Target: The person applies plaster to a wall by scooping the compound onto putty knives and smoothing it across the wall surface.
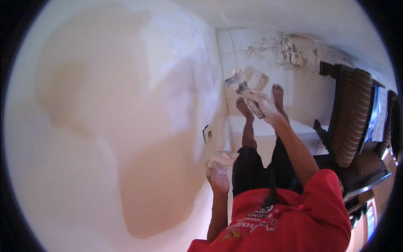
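Observation:
My right hand point(264, 106) is wrapped round the handle of a putty knife point(238, 82), whose blade points away from me and is smeared with white putty. Below and left of it, close to the wall, my left hand point(217, 178) grips a flat rectangular plate point(223, 158) loaded with pale putty. Both hands are dusted white. The wall point(163, 168) on my left carries large beige patches amid whiter areas. Neither tool visibly touches it.
A wall socket point(208, 133) sits low on the wall. Between my feet and the far wall lies a pale block-like object point(258, 80) on the tiled floor point(300, 92). Crumbled debris point(294, 54) lies along the far edge. A dark chair with ribbed brown cushions point(350, 113) stands at right.

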### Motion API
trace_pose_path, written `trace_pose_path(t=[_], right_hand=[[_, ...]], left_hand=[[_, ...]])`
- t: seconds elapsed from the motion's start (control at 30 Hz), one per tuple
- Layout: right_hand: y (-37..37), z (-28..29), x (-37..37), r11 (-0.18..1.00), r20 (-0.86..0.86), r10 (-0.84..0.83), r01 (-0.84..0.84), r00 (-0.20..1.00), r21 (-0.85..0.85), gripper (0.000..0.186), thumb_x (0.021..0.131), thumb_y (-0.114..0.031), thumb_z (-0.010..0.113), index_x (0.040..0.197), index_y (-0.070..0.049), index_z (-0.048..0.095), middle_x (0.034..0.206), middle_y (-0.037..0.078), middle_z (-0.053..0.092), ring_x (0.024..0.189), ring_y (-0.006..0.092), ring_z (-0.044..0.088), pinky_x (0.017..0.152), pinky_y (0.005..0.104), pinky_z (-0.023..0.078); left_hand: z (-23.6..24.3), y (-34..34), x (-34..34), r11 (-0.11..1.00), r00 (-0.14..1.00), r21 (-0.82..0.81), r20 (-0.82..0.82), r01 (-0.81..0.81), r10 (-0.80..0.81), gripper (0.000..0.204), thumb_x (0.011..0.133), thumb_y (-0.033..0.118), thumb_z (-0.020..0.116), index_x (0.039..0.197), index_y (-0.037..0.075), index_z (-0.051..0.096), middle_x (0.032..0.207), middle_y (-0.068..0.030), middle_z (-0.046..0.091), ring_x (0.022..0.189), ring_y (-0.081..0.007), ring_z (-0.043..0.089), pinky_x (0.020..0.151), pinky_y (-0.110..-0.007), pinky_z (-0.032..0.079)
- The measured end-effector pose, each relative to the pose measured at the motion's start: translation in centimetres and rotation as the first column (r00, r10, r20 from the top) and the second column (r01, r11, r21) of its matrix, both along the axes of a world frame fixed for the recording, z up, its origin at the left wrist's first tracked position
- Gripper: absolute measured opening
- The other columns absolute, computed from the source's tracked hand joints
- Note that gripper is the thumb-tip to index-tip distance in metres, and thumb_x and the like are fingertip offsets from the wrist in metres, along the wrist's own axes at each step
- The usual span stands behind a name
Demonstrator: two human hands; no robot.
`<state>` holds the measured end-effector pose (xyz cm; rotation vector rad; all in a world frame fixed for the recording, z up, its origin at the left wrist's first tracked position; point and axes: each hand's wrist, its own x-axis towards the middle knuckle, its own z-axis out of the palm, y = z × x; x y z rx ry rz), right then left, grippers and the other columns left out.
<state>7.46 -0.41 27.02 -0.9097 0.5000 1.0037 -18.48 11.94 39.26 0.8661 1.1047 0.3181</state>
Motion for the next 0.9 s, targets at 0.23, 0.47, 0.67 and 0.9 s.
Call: trace_pose_path(t=[0.23, 0.47, 0.67, 0.9], right_hand=[[4.6, -10.6, -0.6, 0.999, 0.060, 0.004, -0.006, 0.998, 0.034, 0.034, 0.095, -0.023, 0.055, 0.119, -0.001, 0.061, 0.061, -0.004, 0.050, 0.041, 0.0054, 0.039, 0.038, 0.0211, 0.033], [6.9, -13.7, 1.0, 0.999, 0.111, 0.015, -0.019, 0.994, 0.032, 0.043, 0.093, -0.022, 0.058, 0.132, -0.003, 0.056, 0.077, -0.002, 0.059, 0.058, 0.0039, 0.049, 0.049, 0.0187, 0.040], [9.1, -12.8, 2.1, 0.992, 0.190, 0.090, -0.072, 0.978, -0.103, 0.046, 0.094, -0.022, 0.056, 0.136, -0.003, 0.053, 0.073, -0.004, 0.054, 0.053, 0.0029, 0.044, 0.045, 0.0197, 0.037], [11.3, -8.8, 3.4, 0.987, 0.181, 0.138, -0.120, 0.974, -0.110, 0.048, 0.094, -0.024, 0.054, 0.138, -0.004, 0.051, 0.074, -0.003, 0.051, 0.057, 0.0020, 0.043, 0.046, 0.0178, 0.035]], left_hand=[[-6.5, 1.1, -4.9, 0.984, 0.994, -0.151, -0.048, 0.093, -0.101, 0.031, 0.099, 0.027, 0.052, 0.122, 0.006, 0.053, 0.122, -0.0102, 0.057, 0.115, -0.0252, 0.054, 0.103, -0.044, 0.041], [-10.5, -0.2, -8.0, 0.940, 0.999, -0.342, -0.050, -0.012, -0.006, 0.031, 0.100, 0.021, 0.050, 0.127, 0.007, 0.043, 0.123, -0.0164, 0.056, 0.119, -0.0301, 0.053, 0.108, -0.047, 0.038], [-11.0, 0.9, -6.9, 0.941, 0.997, -0.330, 0.019, 0.073, -0.070, 0.030, 0.099, 0.020, 0.051, 0.125, 0.007, 0.043, 0.122, -0.0170, 0.056, 0.118, -0.0299, 0.053, 0.108, -0.047, 0.037], [-11.4, 1.5, -5.4, 0.938, 0.997, -0.340, 0.019, 0.071, -0.069, 0.029, 0.098, 0.018, 0.052, 0.123, 0.005, 0.044, 0.121, -0.0164, 0.056, 0.116, -0.0286, 0.054, 0.107, -0.044, 0.037]])
